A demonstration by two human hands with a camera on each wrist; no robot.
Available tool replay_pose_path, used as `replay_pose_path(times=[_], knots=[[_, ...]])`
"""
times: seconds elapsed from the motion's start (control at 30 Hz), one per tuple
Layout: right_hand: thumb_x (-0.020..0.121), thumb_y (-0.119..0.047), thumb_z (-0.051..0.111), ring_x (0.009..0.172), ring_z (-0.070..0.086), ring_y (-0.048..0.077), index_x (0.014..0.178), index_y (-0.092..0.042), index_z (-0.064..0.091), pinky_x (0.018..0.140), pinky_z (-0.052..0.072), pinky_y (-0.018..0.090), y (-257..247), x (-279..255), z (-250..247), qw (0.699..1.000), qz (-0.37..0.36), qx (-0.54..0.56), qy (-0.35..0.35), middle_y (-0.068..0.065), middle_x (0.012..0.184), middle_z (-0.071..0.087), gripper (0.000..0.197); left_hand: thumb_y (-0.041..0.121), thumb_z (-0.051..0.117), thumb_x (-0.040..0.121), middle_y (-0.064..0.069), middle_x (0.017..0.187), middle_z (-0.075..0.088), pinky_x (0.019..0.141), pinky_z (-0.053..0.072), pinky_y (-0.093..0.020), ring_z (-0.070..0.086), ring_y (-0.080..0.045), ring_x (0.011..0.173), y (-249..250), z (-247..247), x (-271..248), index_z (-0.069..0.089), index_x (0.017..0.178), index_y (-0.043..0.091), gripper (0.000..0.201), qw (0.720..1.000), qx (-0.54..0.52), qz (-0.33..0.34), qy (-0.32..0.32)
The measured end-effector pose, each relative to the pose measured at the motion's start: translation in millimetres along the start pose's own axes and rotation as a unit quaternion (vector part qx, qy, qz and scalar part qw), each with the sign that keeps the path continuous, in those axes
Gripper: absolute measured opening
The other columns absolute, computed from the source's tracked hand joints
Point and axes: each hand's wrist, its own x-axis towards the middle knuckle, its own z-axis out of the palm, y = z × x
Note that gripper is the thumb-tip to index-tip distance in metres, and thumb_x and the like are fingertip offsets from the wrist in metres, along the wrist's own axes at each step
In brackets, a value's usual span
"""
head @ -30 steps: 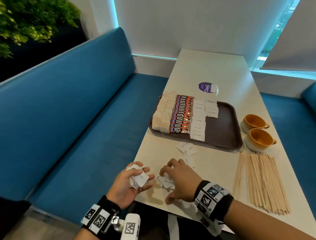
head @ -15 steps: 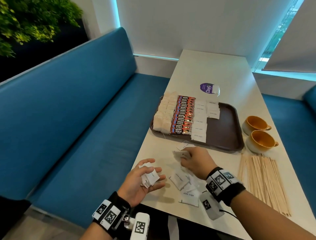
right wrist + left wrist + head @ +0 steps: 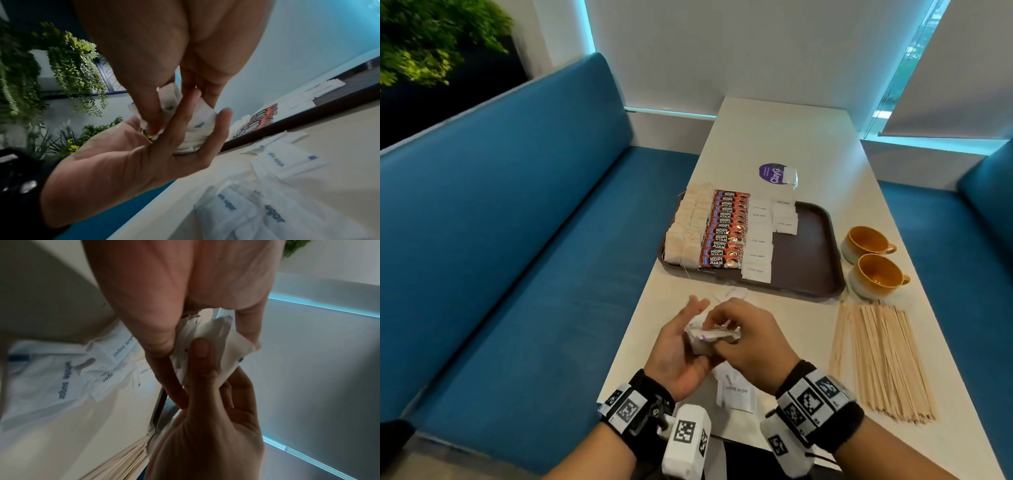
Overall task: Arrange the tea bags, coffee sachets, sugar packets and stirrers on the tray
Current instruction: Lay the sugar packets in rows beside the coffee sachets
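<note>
Both hands meet over the table's near left part. My left hand [image 3: 678,346] lies palm up and holds a bundle of white sugar packets [image 3: 709,337], seen close in the left wrist view [image 3: 207,344]. My right hand [image 3: 743,335] pinches the same bundle from above [image 3: 197,126]. Loose sugar packets [image 3: 736,394] lie under the hands, and one more [image 3: 732,293] lies near the tray. The brown tray [image 3: 808,270] carries rows of tea bags [image 3: 688,236], red coffee sachets [image 3: 726,233] and sugar packets [image 3: 758,253]. Wooden stirrers [image 3: 883,359] lie in a heap on the table at the right.
Two orange cups [image 3: 866,240] [image 3: 876,275] stand right of the tray. A purple round label with a small clear packet [image 3: 777,174] lies behind the tray. A blue bench [image 3: 517,257] runs along the table's left edge, and the tray's right half is bare.
My right hand came back from the packets near the tray and joined my left hand at the bundle. My left hand rose a little toward the middle.
</note>
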Motion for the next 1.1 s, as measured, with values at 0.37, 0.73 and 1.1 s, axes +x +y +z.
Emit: replay_pose_path(times=[0.37, 0.73, 1.1], knots=[[0.087, -0.023, 0.071, 0.111, 0.055, 0.003, 0.108, -0.031, 0.072, 0.101, 0.045, 0.029, 29.4, 18.4, -27.8, 0.993, 0.091, -0.078, -0.002, -0.019, 0.112, 0.065, 0.023, -0.012, 0.057, 0.080, -0.018, 0.116, 0.062, 0.064, 0.056, -0.037, 0.064, -0.033, 0.085, 10.9, -26.8, 0.1, 0.063, 0.127, 0.024, 0.060, 0.998, 0.039, 0.040, -0.018], [0.079, -0.020, 0.065, 0.128, 0.035, 0.021, 0.154, -0.025, 0.034, 0.110, 0.040, 0.037, 58.3, 32.3, -22.6, 0.909, 0.090, -0.340, -0.226, -0.002, 0.144, 0.039, 0.081, -0.012, 0.062, 0.067, -0.017, 0.110, 0.059, 0.058, 0.061, -0.040, 0.070, -0.045, 0.100, 27.9, -59.5, -16.3, 0.061, 0.130, 0.013, 0.068, 0.998, 0.052, 0.032, 0.014], [0.084, -0.042, 0.077, 0.127, 0.041, 0.017, 0.152, -0.034, 0.039, 0.109, 0.043, 0.036, 69.5, 36.1, -27.4, 0.924, 0.103, -0.291, -0.224, -0.006, 0.139, 0.045, 0.078, -0.006, 0.059, 0.078, -0.019, 0.111, 0.061, 0.056, 0.061, -0.038, 0.071, -0.041, 0.090, 23.0, -56.0, -18.4, 0.059, 0.133, 0.011, 0.058, 0.998, 0.052, 0.028, 0.031]])
